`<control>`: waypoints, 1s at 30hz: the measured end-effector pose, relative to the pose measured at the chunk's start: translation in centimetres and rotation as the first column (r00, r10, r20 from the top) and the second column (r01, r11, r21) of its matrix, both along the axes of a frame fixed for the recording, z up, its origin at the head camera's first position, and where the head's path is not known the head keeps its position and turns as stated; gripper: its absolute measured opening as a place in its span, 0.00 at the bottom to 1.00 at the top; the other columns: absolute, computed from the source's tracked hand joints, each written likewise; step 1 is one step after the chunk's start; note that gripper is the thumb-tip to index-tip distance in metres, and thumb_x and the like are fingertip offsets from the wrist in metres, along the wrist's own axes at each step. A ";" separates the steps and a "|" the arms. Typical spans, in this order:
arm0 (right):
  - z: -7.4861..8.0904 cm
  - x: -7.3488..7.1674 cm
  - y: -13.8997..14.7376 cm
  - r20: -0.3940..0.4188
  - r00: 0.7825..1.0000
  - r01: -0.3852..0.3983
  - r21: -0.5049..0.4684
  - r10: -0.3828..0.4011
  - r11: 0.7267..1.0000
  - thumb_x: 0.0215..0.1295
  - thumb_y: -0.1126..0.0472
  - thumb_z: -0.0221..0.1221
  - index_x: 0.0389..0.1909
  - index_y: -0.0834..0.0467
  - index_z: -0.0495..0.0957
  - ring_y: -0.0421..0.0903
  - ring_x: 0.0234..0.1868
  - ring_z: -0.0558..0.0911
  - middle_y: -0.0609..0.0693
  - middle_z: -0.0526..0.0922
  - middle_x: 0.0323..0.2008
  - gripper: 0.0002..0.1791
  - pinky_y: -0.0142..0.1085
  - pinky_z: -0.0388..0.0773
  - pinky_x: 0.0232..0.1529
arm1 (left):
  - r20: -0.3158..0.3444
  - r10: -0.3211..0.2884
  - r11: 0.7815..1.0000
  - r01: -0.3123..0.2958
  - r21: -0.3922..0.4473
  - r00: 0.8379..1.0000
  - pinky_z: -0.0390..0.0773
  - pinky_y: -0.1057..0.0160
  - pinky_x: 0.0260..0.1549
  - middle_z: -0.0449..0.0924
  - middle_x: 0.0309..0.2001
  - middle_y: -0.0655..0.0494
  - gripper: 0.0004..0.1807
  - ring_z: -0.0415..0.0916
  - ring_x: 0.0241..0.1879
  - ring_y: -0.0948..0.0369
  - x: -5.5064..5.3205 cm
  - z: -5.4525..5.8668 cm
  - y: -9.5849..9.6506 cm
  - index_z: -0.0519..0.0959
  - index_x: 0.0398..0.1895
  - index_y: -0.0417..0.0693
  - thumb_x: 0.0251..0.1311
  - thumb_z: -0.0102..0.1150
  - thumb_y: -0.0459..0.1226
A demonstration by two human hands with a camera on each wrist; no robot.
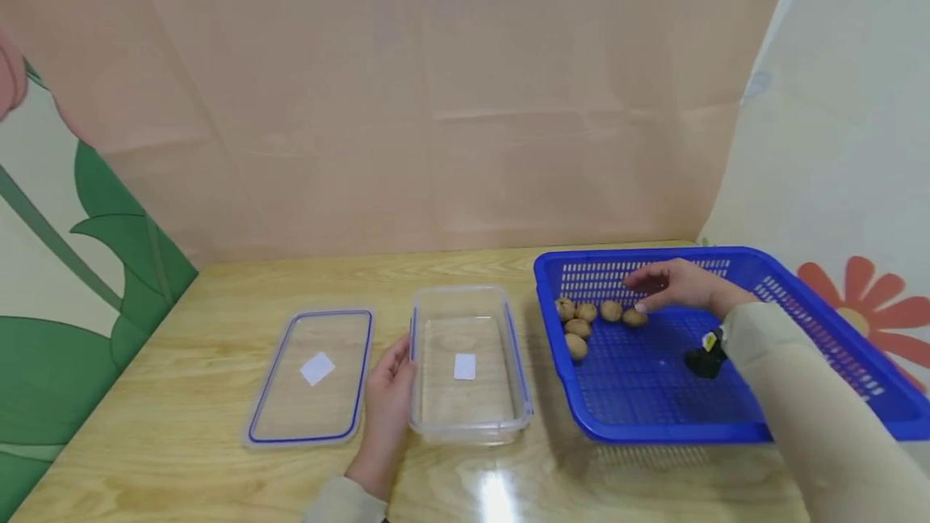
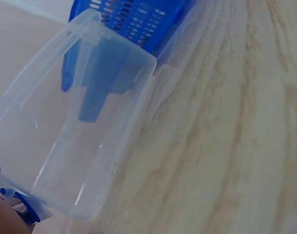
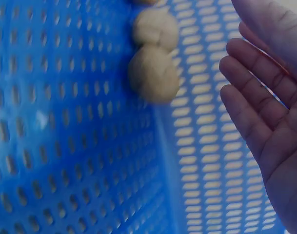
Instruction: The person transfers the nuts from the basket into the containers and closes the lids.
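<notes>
My left hand [image 1: 389, 394] holds the left side of a clear plastic food container [image 1: 472, 424], fingers and thumb at its rim near a blue-edged clip. The left wrist view shows the container [image 2: 97, 161] from the side, with part of a finger by the blue clip [image 2: 29, 207] at the lower left. Over the blue basket [image 1: 676, 433], my right hand [image 1: 676, 284] has its fingers extended and holds nothing. Just below its fingertips lies a walnut [image 1: 634, 318]. Several more walnuts [image 1: 577, 329] sit along the basket's left and back. Two walnuts [image 3: 154, 73] touch each other in the right wrist view.
A clear lid [image 1: 276, 394] with a blue seal lies on the wooden table [image 1: 182, 394], left of the container. A white label [image 1: 465, 366] shows at the container's bottom. Below my right wrist is a small black device [image 1: 703, 360]. A wall [image 1: 436, 103] stands behind the table.
</notes>
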State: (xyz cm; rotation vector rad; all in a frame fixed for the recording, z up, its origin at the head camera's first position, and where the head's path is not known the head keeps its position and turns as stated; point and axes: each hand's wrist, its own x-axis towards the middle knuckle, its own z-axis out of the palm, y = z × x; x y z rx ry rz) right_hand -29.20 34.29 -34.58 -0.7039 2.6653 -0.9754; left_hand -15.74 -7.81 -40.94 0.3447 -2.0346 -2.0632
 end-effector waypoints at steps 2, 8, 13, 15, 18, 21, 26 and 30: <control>-0.5 -0.1 0.6 0.009 1.000 0.003 0.019 -0.004 1.000 0.49 0.62 0.67 0.47 0.72 0.75 0.36 0.44 0.80 0.67 0.79 0.47 0.26 0.27 0.78 0.46 | 0.000 0.004 1.000 -0.004 0.015 1.000 0.72 0.57 0.57 0.72 0.58 0.43 0.21 0.69 0.59 0.50 0.0 -0.1 0.2 0.72 0.57 0.38 0.59 0.47 0.27; -1.6 -0.2 1.4 0.058 0.998 0.018 0.011 -0.019 1.000 0.49 0.63 0.67 0.45 0.73 0.76 0.39 0.43 0.80 0.67 0.80 0.45 0.24 0.26 0.78 0.43 | 0.014 0.000 0.998 0.000 0.057 1.000 0.70 0.57 0.59 0.71 0.60 0.43 0.22 0.67 0.61 0.50 0.2 -0.3 0.4 0.71 0.58 0.38 0.60 0.45 0.26; -2.0 -0.4 1.4 0.074 0.997 0.029 0.007 -0.029 1.000 0.48 0.63 0.67 0.45 0.74 0.75 0.42 0.43 0.81 0.67 0.80 0.45 0.25 0.26 0.77 0.43 | 0.010 -0.007 0.997 0.006 0.077 1.000 0.68 0.56 0.61 0.69 0.61 0.43 0.22 0.65 0.62 0.50 0.3 -0.2 0.3 0.70 0.59 0.38 0.60 0.44 0.26; -2.1 -0.5 1.4 0.096 0.995 0.031 0.011 -0.031 0.999 0.48 0.63 0.67 0.46 0.74 0.75 0.42 0.43 0.81 0.68 0.79 0.45 0.25 0.26 0.77 0.43 | 0.007 -0.009 0.997 0.009 0.083 1.000 0.67 0.55 0.61 0.69 0.61 0.43 0.22 0.65 0.63 0.50 0.3 -0.2 0.3 0.70 0.59 0.38 0.61 0.44 0.26; -2.5 -0.9 1.5 0.125 0.992 0.030 0.013 -0.032 0.999 0.48 0.63 0.68 0.46 0.73 0.75 0.37 0.42 0.80 0.67 0.79 0.46 0.26 0.27 0.78 0.43 | -0.001 -0.013 0.996 0.013 0.087 1.000 0.66 0.55 0.62 0.68 0.62 0.43 0.22 0.64 0.63 0.50 0.3 -0.3 0.2 0.70 0.60 0.37 0.61 0.44 0.26; -2.9 -1.2 1.6 0.142 0.989 0.031 0.011 -0.032 0.999 0.47 0.63 0.68 0.47 0.74 0.75 0.33 0.41 0.79 0.68 0.79 0.46 0.26 0.26 0.77 0.43 | -0.010 -0.012 0.996 0.013 0.093 1.000 0.66 0.56 0.62 0.68 0.62 0.43 0.22 0.64 0.63 0.50 0.2 -0.6 0.2 0.70 0.60 0.37 0.61 0.44 0.26; -3.2 -1.3 1.5 0.131 0.991 0.015 0.022 -0.017 1.000 0.46 0.64 0.68 0.47 0.74 0.75 0.31 0.40 0.79 0.67 0.80 0.45 0.27 0.25 0.77 0.43 | -0.013 -0.011 0.995 0.013 0.100 1.000 0.66 0.56 0.62 0.69 0.62 0.43 0.22 0.63 0.63 0.50 0.2 -0.8 0.2 0.70 0.60 0.37 0.61 0.44 0.26; -3.3 -1.3 1.1 0.113 0.994 0.000 0.045 -0.005 0.999 0.47 0.63 0.68 0.46 0.72 0.76 0.32 0.39 0.79 0.66 0.81 0.44 0.25 0.25 0.77 0.42 | -0.011 -0.008 0.994 0.009 0.104 1.000 0.66 0.56 0.62 0.69 0.61 0.44 0.22 0.63 0.63 0.51 0.3 -0.7 0.2 0.70 0.59 0.38 0.61 0.45 0.26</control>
